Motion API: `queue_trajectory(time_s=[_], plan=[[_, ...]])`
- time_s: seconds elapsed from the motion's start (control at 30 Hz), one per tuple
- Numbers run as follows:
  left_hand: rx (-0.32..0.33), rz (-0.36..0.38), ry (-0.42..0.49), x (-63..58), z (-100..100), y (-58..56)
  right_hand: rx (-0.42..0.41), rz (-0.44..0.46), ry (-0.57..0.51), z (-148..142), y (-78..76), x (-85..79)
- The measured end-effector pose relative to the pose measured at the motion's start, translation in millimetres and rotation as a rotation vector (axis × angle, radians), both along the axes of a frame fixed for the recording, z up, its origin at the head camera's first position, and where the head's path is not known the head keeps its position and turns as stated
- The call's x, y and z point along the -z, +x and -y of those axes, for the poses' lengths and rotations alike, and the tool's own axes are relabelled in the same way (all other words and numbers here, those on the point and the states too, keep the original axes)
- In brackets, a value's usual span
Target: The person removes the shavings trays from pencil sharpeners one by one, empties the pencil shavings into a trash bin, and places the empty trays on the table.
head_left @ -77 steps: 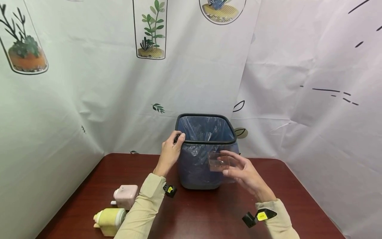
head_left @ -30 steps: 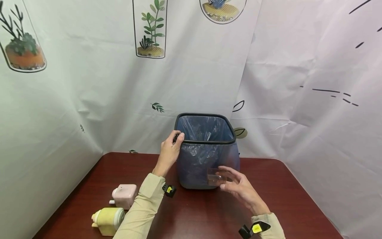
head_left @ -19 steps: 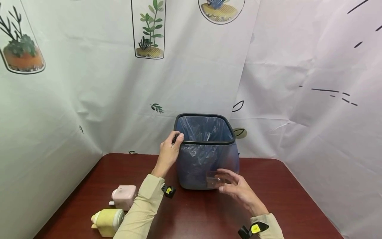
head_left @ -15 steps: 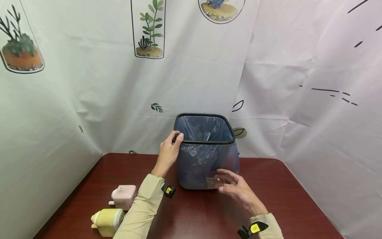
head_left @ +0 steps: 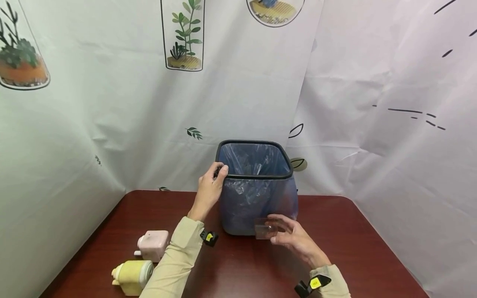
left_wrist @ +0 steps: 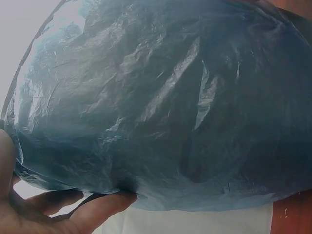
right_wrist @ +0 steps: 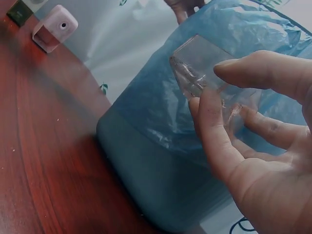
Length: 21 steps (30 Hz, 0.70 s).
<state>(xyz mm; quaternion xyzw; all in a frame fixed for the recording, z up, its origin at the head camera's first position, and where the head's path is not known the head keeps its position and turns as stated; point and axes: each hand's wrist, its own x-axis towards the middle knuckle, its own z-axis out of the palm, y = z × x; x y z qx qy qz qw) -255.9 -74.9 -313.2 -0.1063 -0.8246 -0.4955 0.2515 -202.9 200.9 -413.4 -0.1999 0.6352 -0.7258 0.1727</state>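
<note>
A trash bin (head_left: pixel 238 209) lined with a translucent blue bag (left_wrist: pixel 146 97) stands on the table, a black ring around its mouth. My left hand (head_left: pixel 208 190) grips the ring at the front left corner, its thumb on top. In the left wrist view, the fingers (left_wrist: pixel 105 209) lie against the bagged side. In front of the bin's lower right side, my right hand (head_left: pixel 298 242) pinches a small clear plastic box (right_wrist: pixel 197 61) between thumb and fingers. The box overlaps the bin's base in the head view; part of it is hidden behind the fingers.
A pink boxy thing (head_left: pixel 154 244) with a white knob and a yellow one (head_left: pixel 131 276) with a pale round end lie on the left of the dark red table (head_left: pixel 350 236). A white printed curtain (head_left: pixel 242 95) hangs behind and along both sides.
My right hand has come down with the clear plastic box, from halfway up the bin's front to near its base, and slightly left. My left hand keeps its hold on the ring.
</note>
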Motion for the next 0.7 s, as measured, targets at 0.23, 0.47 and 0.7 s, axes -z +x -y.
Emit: queue_trajectory(time_s=[0.23,0.47,0.7], plan=[[0.003,0.002,0.003,-1.0,-0.1,1.7,-0.059,0.001,-0.01,0.5,-1.8,6.3],[0.008,0.004,0.0,-0.5,0.6,1.5,-0.079,0.019,-0.004,1.3,-4.9,12.4],[0.005,-0.002,0.003,-0.4,0.6,-0.8,-0.069,0.061,0.052,2.6,-7.3,17.4]])
